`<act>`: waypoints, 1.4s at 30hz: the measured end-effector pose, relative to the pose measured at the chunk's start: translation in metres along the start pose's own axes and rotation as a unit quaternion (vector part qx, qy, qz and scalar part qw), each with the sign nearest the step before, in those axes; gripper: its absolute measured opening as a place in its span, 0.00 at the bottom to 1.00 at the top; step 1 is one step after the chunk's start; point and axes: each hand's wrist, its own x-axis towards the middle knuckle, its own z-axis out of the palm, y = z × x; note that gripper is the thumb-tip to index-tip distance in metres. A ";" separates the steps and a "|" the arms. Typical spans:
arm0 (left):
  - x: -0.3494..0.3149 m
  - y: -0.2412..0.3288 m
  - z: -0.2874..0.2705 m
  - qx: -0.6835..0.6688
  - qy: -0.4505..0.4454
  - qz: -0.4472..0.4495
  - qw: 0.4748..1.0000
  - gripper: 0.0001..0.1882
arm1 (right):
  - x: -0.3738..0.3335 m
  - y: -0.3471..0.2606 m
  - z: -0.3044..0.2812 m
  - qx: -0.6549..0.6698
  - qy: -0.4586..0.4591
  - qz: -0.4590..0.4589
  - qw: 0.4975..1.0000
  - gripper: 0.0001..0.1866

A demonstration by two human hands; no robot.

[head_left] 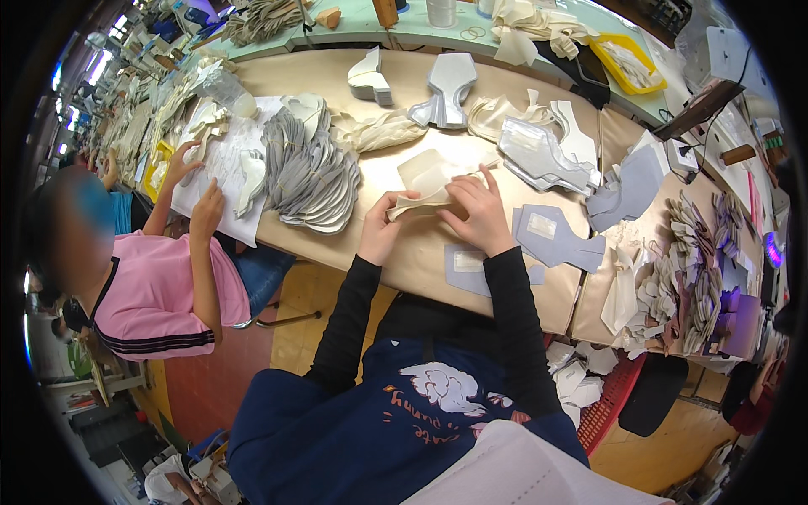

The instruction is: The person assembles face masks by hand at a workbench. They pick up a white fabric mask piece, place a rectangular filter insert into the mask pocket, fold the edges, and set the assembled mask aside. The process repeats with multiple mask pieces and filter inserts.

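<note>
Between my two hands is a cream, cut piece of thin sheet material [431, 199], curled up along its edge. My left hand [384, 229] pinches its left end between thumb and fingers. At the right end, my right hand [481, 212] grips it too, fingers bent over the edge. Just beyond lies another pale cream piece [421, 170] on the brown-covered table [387, 172]. Grey cut pieces with whitish patches [541, 225] rest beside my right hand, one partly under my right forearm. What the material is made of I cannot tell.
Fanned grey pieces [311, 168] are heaped on the left. Stacks of white-grey shaped pieces [448, 88] stand at the back, and more [539, 156] to the right. A co-worker in a pink shirt [160, 290] handles pieces at left. A red basket [613, 400] of scraps stands below right.
</note>
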 end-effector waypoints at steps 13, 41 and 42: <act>0.024 0.004 -0.020 0.023 -0.119 -0.164 0.979 0.21 | 0.002 -0.010 -0.014 -0.011 0.029 -0.011 0.999 0.13; 0.029 -0.026 0.000 0.139 0.201 -0.074 0.967 0.11 | 0.003 0.004 0.028 -0.025 -0.022 0.040 0.999 0.13; 0.032 -0.026 0.001 0.144 0.196 -0.079 0.967 0.11 | 0.003 0.002 0.027 -0.023 -0.017 0.046 0.999 0.12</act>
